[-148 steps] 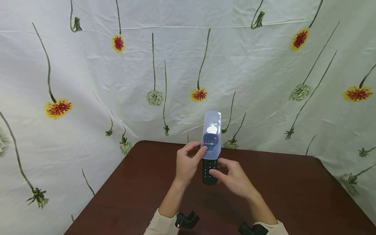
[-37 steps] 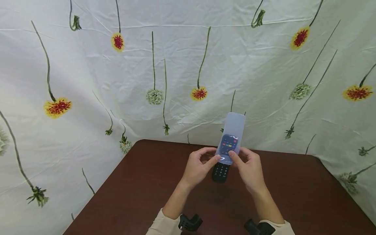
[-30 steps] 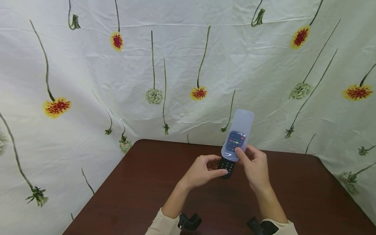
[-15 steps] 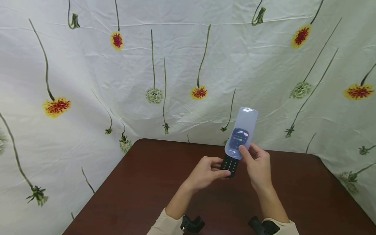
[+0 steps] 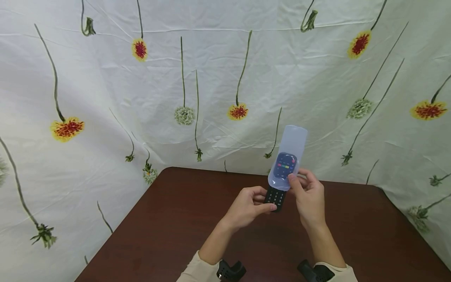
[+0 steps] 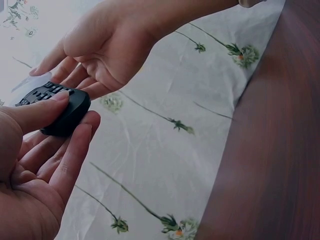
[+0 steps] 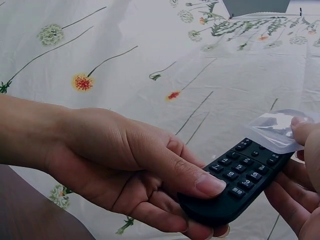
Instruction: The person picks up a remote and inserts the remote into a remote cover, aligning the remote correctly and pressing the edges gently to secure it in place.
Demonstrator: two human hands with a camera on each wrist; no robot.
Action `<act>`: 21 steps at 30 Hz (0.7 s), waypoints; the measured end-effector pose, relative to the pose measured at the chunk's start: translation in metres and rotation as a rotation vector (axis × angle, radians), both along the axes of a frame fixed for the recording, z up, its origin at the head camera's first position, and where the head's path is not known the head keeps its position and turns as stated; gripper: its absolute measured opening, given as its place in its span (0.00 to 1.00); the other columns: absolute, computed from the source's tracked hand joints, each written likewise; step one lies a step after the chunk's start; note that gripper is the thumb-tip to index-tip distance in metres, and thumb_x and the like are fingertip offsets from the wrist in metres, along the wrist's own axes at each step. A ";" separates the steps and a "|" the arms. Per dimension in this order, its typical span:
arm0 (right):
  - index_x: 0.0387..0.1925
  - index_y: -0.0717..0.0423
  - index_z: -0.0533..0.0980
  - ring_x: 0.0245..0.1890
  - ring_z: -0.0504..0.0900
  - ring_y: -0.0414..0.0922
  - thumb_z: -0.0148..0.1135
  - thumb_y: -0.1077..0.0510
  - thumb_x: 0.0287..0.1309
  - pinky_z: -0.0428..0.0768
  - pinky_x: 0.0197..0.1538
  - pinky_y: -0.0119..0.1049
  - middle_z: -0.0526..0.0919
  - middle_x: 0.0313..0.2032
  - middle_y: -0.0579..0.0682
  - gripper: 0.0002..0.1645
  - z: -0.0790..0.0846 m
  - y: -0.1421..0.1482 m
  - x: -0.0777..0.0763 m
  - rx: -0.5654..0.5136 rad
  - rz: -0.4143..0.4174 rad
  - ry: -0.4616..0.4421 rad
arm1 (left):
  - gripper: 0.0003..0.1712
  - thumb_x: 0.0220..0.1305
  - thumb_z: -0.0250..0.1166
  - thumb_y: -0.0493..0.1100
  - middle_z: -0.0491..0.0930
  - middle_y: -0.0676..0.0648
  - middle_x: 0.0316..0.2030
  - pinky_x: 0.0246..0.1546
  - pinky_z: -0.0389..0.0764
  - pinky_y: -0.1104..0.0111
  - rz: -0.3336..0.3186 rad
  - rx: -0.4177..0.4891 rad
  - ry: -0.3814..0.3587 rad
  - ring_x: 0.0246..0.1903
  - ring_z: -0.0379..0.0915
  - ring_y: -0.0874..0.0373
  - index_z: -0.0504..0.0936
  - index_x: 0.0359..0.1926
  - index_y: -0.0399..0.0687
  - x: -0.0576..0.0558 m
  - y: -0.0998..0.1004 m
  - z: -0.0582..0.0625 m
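Observation:
A black remote control (image 5: 276, 197) is partly inside a translucent plastic cover (image 5: 294, 139), whose far end reaches past the remote. Coloured buttons show through the cover, while the number keys at the near end are bare. My left hand (image 5: 244, 207) grips that bare end, thumb on the keys and fingers beneath, as the right wrist view shows with the remote (image 7: 235, 182). The right hand (image 5: 310, 196) pinches the cover near its mouth, thumb on top and fingers behind. In the left wrist view the remote's rounded end (image 6: 72, 112) sits between the left thumb and fingers.
Both hands are above a dark reddish-brown table (image 5: 169, 235). Behind it hangs a white cloth (image 5: 218, 90) printed with flowers. Black wrist devices (image 5: 230, 270) are on both sleeves.
Remote and cover have moved right and tilted. The left hand has shifted from the cover to the remote's bare end; the right hand from the remote to the cover. Over the last half second little differs.

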State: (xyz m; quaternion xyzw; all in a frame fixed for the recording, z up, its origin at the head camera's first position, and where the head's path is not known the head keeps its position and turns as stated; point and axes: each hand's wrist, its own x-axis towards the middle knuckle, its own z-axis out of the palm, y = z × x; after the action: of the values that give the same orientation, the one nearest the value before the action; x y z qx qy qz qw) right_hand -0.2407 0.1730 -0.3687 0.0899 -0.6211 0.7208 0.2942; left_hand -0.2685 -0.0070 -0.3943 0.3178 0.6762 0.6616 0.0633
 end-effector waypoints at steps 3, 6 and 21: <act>0.49 0.71 0.78 0.34 0.88 0.41 0.58 0.66 0.74 0.86 0.38 0.35 0.89 0.34 0.49 0.10 -0.001 0.000 0.000 0.003 -0.002 0.019 | 0.11 0.62 0.74 0.30 0.88 0.42 0.37 0.38 0.86 0.65 -0.008 0.007 -0.003 0.37 0.86 0.56 0.83 0.43 0.31 0.000 0.000 -0.001; 0.48 0.74 0.78 0.32 0.87 0.41 0.58 0.65 0.75 0.86 0.37 0.34 0.88 0.33 0.49 0.11 -0.001 -0.001 0.000 0.013 -0.019 0.027 | 0.11 0.62 0.73 0.30 0.88 0.42 0.37 0.38 0.86 0.65 -0.011 0.016 0.001 0.37 0.86 0.56 0.83 0.44 0.30 0.000 0.000 -0.002; 0.47 0.77 0.80 0.34 0.87 0.40 0.60 0.65 0.74 0.86 0.39 0.33 0.87 0.37 0.46 0.13 -0.004 -0.004 -0.001 0.106 -0.067 0.038 | 0.12 0.62 0.72 0.28 0.88 0.39 0.37 0.39 0.87 0.61 -0.042 0.064 -0.026 0.37 0.86 0.56 0.82 0.45 0.26 0.001 -0.001 0.000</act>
State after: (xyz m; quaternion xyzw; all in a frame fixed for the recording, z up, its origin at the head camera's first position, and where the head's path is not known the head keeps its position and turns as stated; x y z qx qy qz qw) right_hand -0.2414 0.1695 -0.3722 0.0982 -0.6553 0.6750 0.3245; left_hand -0.2678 -0.0080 -0.3940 0.3252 0.6470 0.6855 0.0759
